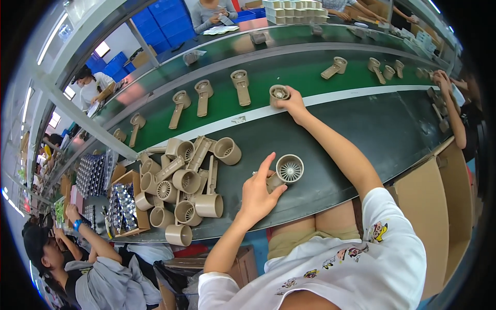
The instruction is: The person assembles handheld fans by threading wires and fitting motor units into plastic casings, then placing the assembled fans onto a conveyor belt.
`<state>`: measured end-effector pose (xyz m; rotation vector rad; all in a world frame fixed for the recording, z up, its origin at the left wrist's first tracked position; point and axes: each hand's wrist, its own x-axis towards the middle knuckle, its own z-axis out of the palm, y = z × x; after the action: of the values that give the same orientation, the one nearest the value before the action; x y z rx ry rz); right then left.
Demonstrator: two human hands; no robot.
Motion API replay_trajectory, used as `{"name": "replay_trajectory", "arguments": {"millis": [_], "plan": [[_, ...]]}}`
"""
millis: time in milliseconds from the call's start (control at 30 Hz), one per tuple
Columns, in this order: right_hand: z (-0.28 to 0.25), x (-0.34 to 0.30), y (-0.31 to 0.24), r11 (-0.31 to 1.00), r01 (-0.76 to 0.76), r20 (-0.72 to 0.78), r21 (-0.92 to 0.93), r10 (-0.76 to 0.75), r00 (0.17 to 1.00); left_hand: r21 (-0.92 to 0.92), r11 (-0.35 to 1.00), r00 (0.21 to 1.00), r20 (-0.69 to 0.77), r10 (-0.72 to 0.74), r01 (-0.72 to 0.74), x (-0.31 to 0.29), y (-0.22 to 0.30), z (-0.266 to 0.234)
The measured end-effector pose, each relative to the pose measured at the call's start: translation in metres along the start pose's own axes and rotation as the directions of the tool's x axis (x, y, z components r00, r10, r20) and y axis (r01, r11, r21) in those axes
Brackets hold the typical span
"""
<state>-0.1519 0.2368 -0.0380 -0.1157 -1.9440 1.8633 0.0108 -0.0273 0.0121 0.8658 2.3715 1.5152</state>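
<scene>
My left hand (258,199) is at the bench front, its fingers round the handle end of a beige fan housing (290,169). The housing's round cup faces up and shows a radial grille; the palm hides most of its handle. Reaching forward, my right hand (293,107) grips another beige fan housing (279,93) by its round head, over the white near edge of the green conveyor belt (305,94). Something pale sits inside that head. A pile of similar beige housings (187,181) lies left of my left hand, jumbled with handles pointing different ways.
Several beige fan pieces (240,88) lie spaced along the belt. Left of the pile stands a cardboard box (142,209) of shiny metallic parts. A co-worker (82,268) sits at left, another person's arm (450,106) reaches in at right. Open cartons (423,206) stand by my right side.
</scene>
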Motion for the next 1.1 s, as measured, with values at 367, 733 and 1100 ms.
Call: {"name": "replay_trajectory", "arguments": {"millis": [367,733,1100], "plan": [[-0.09,-0.129,-0.047,0.991,-0.124,0.337,0.058,0.097,0.936,0.413,0.874,0.965,0.074,0.25,-0.258,0.016,0.01,0.041],[-0.063,-0.126,-0.054,0.774,0.232,0.006,-0.59,-0.283,0.959,0.533,0.812,0.971,0.105,0.214,-0.236,0.033,0.025,0.048],[-0.097,-0.128,-0.053,0.801,0.268,0.12,-0.535,-0.242,0.963,0.456,0.851,0.965,0.15,0.216,-0.261,0.034,0.031,0.027]]}}
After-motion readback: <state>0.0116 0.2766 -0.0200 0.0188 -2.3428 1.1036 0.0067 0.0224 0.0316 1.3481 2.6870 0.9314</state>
